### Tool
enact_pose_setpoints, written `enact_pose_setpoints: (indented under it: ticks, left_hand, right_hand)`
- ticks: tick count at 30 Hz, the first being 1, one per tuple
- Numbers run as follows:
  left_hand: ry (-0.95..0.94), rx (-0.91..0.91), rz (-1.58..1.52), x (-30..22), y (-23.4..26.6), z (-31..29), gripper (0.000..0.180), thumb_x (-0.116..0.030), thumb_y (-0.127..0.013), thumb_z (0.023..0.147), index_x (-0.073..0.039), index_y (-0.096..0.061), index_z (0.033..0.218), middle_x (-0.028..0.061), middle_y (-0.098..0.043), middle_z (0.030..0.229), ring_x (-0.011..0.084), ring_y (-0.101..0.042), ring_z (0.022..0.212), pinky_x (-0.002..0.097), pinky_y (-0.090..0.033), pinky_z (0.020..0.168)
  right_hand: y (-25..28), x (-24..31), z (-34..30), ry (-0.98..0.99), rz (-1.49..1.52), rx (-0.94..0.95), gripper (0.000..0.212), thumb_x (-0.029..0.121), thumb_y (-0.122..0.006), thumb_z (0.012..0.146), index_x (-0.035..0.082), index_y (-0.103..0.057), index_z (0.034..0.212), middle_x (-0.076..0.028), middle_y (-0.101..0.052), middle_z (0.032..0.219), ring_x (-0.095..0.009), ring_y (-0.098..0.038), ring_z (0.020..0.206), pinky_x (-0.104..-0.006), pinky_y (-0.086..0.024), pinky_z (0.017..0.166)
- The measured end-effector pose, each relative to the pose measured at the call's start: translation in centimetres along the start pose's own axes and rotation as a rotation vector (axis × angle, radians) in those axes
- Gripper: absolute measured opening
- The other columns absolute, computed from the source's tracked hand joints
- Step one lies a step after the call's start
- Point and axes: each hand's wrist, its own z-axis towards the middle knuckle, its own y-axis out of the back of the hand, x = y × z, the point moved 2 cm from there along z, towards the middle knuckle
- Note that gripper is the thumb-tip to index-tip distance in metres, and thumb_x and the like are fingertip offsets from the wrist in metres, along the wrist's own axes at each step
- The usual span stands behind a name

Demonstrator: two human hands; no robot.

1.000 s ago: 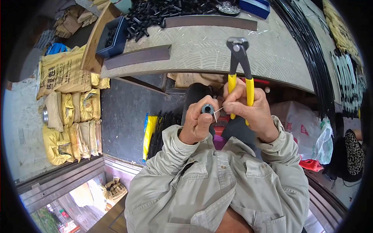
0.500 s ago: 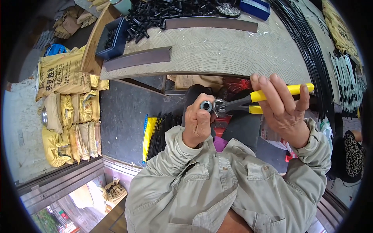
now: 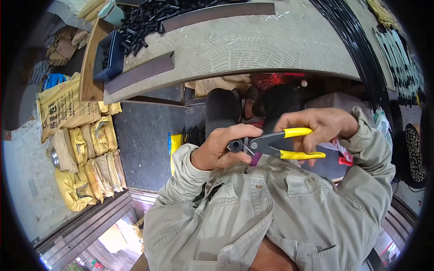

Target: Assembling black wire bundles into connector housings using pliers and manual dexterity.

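My left hand (image 3: 212, 150) is closed round a short black tube (image 3: 235, 145), its round open end facing up between thumb and fingers. In my right hand (image 3: 326, 124) is a pair of pliers (image 3: 266, 143) with dark jaws and yellow handles. The fingers curl round the handles, which stand apart. The jaws lie right beside the tube, near my left fingertips. A thin bright sliver shows at the jaws; whether it is wire or a metal edge I cannot tell.
Ahead stands a bench (image 3: 253, 49) with a heap of black tubular parts (image 3: 144, 22), a blue bin (image 3: 108, 56) and brown metal strips (image 3: 140, 72). Long black rods (image 3: 348, 36) lie along its right side. Yellow and brown sacks (image 3: 68, 108) are stacked at left.
Both hands have come down and closer to my body. The right fingers, partly spread before, now curl round the pliers' handles. My view has shifted, so the bench sits farther left and up.
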Motion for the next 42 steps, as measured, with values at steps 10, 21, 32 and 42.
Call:
enact_pose_setpoints:
  ticks: [10, 21, 32, 42]
  left_hand:
    - [0.021, -0.244, 0.133, 0.0, -0.7, 0.6, 0.058, -0.031, -0.075, 0.067, -0.002, -0.051, 0.111, 0.0121, -0.058, 0.103, 0.0203, -0.060, 0.082, 0.0266, -0.046, 0.072]
    - [-0.078, 0.130, -0.041, 0.5, -0.2, 0.7, 0.058, -0.026, -0.070, 0.070, -0.002, -0.048, 0.118, 0.0129, -0.058, 0.105, 0.0269, -0.061, 0.088, 0.0305, -0.048, 0.074]
    - [-0.007, 0.191, -0.179, 0.3, -0.5, 0.9, 0.060, -0.034, -0.070, 0.069, 0.002, -0.052, 0.114, 0.0134, -0.058, 0.106, 0.0255, -0.059, 0.091, 0.0301, -0.046, 0.078]
    - [0.101, -0.257, 0.096, 0.5, -0.6, 0.6, 0.060, -0.046, -0.065, 0.072, 0.000, -0.052, 0.109, 0.0109, -0.055, 0.101, 0.0179, -0.056, 0.085, 0.0251, -0.042, 0.074]
  right_hand:
    - [-3.2, 0.2, 0.3, 0.395, -2.109, -1.066, 0.038, 0.009, -0.056, 0.070, 0.004, -0.056, 0.108, -0.014, -0.045, 0.116, -0.028, -0.047, 0.108, -0.0433, -0.035, 0.095]
    - [-1.2, -2.1, -0.9, 0.027, -0.164, -0.153, 0.045, 0.018, -0.069, 0.079, 0.004, -0.041, 0.111, -0.009, -0.056, 0.095, -0.014, -0.059, 0.069, -0.0271, -0.046, 0.058]
    - [-1.4, -3.6, -2.1, 0.001, 0.059, -0.060, 0.048, 0.018, -0.060, 0.084, -0.002, -0.040, 0.123, -0.018, -0.060, 0.103, -0.023, -0.065, 0.077, -0.0304, -0.051, 0.062]
    - [-2.5, -0.9, 0.3, 0.537, -1.793, -1.053, 0.032, 0.014, -0.069, 0.062, 0.006, -0.061, 0.093, -0.011, -0.052, 0.094, -0.026, -0.053, 0.076, -0.0356, -0.044, 0.065]
